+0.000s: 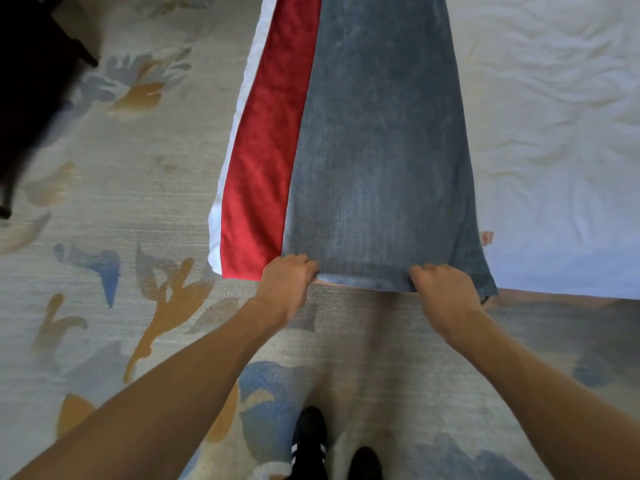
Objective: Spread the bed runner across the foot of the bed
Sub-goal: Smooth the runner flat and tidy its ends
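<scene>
Left hand [287,277]: fingers curling round near edge of grey-blue textured fabric bed runner [381,150].
Right hand [441,285]: gripping same edge.
Runner: lying along white-sheeted bed [554,133].

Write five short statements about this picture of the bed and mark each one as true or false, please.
1. The left hand and the right hand both grip the near edge of the blue-grey bed runner. True.
2. The red cloth lies to the right of the bed runner. False: it lies to its left, along the bed's edge.
3. The white sheet is wrinkled. True.
4. The right hand is open and holds nothing. False: its fingers curl round the bed runner's edge.
5. The person wears black shoes. True.
</scene>
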Available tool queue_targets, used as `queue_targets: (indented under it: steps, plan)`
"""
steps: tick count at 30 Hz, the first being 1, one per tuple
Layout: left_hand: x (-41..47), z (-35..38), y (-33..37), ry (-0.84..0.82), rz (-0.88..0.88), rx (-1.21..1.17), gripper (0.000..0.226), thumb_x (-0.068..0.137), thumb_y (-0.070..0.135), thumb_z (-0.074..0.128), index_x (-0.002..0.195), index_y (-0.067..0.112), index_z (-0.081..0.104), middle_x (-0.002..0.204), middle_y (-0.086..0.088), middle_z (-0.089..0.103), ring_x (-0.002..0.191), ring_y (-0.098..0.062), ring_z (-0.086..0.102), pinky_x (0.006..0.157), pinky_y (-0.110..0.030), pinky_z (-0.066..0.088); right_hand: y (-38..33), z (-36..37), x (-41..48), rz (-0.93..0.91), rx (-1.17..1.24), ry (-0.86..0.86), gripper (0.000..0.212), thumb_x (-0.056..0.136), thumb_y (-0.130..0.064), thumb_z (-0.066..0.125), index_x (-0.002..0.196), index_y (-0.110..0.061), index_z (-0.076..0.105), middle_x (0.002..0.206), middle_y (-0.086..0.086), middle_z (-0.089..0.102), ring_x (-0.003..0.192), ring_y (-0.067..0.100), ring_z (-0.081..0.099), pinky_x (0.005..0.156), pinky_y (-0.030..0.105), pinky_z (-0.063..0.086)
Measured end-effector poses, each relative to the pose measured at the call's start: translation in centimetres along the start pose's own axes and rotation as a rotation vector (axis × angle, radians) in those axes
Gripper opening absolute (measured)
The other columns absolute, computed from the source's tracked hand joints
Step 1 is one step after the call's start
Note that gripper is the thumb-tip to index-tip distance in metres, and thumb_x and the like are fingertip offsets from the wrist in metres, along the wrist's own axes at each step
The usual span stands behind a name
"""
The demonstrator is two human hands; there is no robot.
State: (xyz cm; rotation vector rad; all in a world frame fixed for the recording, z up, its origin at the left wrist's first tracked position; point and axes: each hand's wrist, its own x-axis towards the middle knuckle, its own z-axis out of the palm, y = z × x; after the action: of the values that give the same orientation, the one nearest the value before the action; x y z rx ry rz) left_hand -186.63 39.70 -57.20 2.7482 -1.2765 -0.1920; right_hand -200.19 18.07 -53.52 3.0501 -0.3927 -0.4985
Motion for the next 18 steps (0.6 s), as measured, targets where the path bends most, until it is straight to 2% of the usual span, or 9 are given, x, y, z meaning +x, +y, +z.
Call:
queue_targets:
  steps: [3,8,18]
  plan:
    - [-1.9,0.6,0.8,-0.004,-0.010,-0.002,0.014,0.088,0.011,0.054,0.094,0.016,0.065,0.086,0.001,0.061,0.078,-0.020,0.056,0.061,-0.026,0.028,-0.5,1.1,-1.5,0.010,-0.006,-0.011,0.013,0.091,-0.009,0.048,0.101,-0.016,0.052,0.101,0.001,0.063,0.092,0.021,0.060,0.073,0.031,0.046]
    - [-4.3,2.4,1.0,-0.060,0.004,0.008,0.016,0.088,0.009,0.053,0.094,0.018,0.065,0.086,0.003,0.061,0.076,-0.017,0.056,0.062,-0.024,0.030,-1.9,3.4,-3.4,0.010,-0.005,-0.045,0.014,0.090,-0.010,0.049,0.100,-0.018,0.052,0.100,-0.001,0.063,0.092,0.020,0.060,0.072,0.030,0.045]
    - [-7.4,4.7,1.1,-0.112,0.085,0.004,0.017,0.072,-0.002,0.062,0.080,0.013,0.065,0.073,-0.003,0.060,0.067,-0.024,0.057,0.057,-0.028,0.030,-3.7,6.2,-5.5,0.008,-0.032,-0.110,0.017,0.089,-0.010,0.050,0.104,-0.017,0.054,0.104,0.001,0.064,0.095,0.021,0.061,0.075,0.031,0.046]
